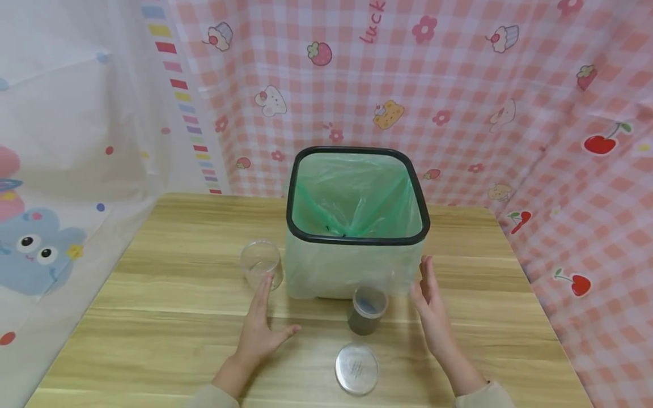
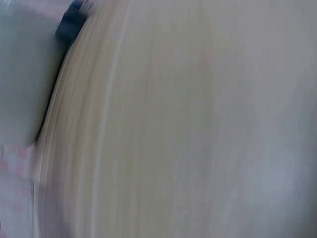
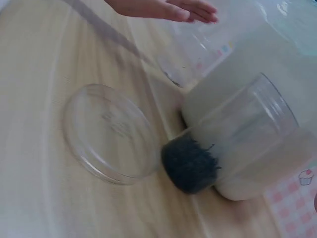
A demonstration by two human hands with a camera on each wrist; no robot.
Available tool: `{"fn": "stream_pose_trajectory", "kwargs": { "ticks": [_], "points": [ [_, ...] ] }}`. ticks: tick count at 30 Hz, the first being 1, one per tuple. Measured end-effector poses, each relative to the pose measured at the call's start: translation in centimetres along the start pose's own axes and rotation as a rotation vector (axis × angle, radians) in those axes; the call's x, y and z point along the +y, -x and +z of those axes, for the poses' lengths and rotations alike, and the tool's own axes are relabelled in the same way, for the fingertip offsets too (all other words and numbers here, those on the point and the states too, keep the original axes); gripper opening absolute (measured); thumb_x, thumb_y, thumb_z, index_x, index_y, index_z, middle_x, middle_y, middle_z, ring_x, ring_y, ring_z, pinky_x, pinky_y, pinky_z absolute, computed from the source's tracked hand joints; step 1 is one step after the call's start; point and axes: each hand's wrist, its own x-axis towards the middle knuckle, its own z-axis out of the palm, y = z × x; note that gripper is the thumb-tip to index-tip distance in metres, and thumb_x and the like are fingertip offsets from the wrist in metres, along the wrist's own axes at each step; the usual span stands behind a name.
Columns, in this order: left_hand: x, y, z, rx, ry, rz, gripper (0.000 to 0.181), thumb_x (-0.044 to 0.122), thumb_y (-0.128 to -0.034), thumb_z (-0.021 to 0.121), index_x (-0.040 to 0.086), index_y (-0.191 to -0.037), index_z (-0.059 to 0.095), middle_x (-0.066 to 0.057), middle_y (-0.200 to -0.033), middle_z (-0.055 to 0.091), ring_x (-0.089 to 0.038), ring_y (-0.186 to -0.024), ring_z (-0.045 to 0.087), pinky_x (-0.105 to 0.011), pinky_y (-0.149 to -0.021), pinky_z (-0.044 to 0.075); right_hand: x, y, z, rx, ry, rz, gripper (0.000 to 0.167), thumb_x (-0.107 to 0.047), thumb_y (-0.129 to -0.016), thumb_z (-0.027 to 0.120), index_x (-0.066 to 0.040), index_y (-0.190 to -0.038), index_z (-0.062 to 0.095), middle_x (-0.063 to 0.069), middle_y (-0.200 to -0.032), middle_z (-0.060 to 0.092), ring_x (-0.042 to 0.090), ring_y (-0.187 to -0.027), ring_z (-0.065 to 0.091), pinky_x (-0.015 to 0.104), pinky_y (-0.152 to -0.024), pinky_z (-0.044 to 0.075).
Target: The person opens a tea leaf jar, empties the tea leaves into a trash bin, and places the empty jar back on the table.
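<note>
A bin (image 1: pixel 352 266) lined with a translucent green bag and topped by a black rim stands mid-table. Before it is a clear plastic jar (image 3: pixel 242 124) without its lid, dark material (image 3: pixel 188 163) filling its lower part. Nearer me lies a clear round lid (image 1: pixel 357 369). Left of the bin stands a clear plastic cup (image 1: pixel 261 263). My left hand (image 1: pixel 257 334) has straight fingers spread by this cup; whether they touch it I cannot tell. Beside the bin's lower right side is my right hand (image 1: pixel 433 320), fingers extended, holding nothing. The left wrist view is blurred.
All of this stands on a wood-grain table (image 1: pixel 194 243). A pink checked cloth (image 1: pixel 347 85) with printed fruit and animals hangs behind and to the right. On the left hangs a white printed cloth (image 1: pixel 61 124).
</note>
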Motion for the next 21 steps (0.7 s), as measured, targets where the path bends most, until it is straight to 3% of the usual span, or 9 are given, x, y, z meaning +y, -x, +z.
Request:
{"fn": "stream_pose_trajectory", "kwargs": {
  "ticks": [3,6,12,16,21],
  "points": [
    [0.8,0.0,1.0,-0.044,-0.001,0.032,0.104,0.059,-0.0728,0.067,-0.005,-0.143,0.026,-0.022,-0.144,0.033,-0.031,-0.134,0.030,-0.025,-0.112,0.016,0.6,0.5,0.3,-0.035,0.044,0.032,0.086,-0.029,-0.094,0.055,-0.019,-0.149,-0.010,0.003,-0.156,-0.008,0.024,-0.142,-0.006,0.050,-0.112,0.001],
    [1.7,0.1,1.8,-0.069,-0.014,0.016,0.102,0.066,-0.0726,0.060,-0.001,-0.143,0.030,-0.023,-0.140,0.040,-0.037,-0.127,0.039,-0.022,-0.111,0.018,0.9,1.0,0.7,-0.056,0.097,0.086,0.100,-0.036,-0.086,0.066,-0.026,-0.149,-0.011,0.004,-0.155,-0.011,0.031,-0.141,-0.008,0.057,-0.110,0.001],
    [3.1,-0.1,3.4,-0.158,0.044,0.000,0.096,0.065,-0.0698,0.064,0.008,-0.142,0.037,-0.016,-0.137,0.047,-0.033,-0.124,0.045,-0.030,-0.105,0.033,1.3,1.8,2.2,-0.054,0.108,0.149,0.098,-0.020,-0.080,0.074,-0.019,-0.151,0.005,0.014,-0.155,0.002,0.038,-0.140,-0.002,0.064,-0.106,0.002],
    [3.7,-0.4,4.4,-0.258,0.101,-0.061,0.097,0.062,-0.0671,0.068,0.015,-0.144,0.035,-0.011,-0.141,0.044,-0.029,-0.128,0.042,-0.040,-0.103,0.035,1.6,2.1,3.0,-0.043,0.111,0.122,0.096,-0.014,-0.079,0.074,-0.018,-0.150,0.009,0.015,-0.155,0.007,0.039,-0.140,0.004,0.061,-0.107,0.009],
    [4.6,-0.5,5.7,-0.305,0.160,-0.148,0.087,0.041,-0.0662,0.081,0.013,-0.139,0.043,-0.010,-0.136,0.050,-0.028,-0.123,0.047,-0.044,-0.100,0.039,2.1,2.3,3.6,-0.050,0.154,0.117,0.097,-0.015,-0.080,0.074,-0.013,-0.149,0.005,0.020,-0.153,0.006,0.045,-0.137,0.007,0.058,-0.108,0.015]
  ]
}}
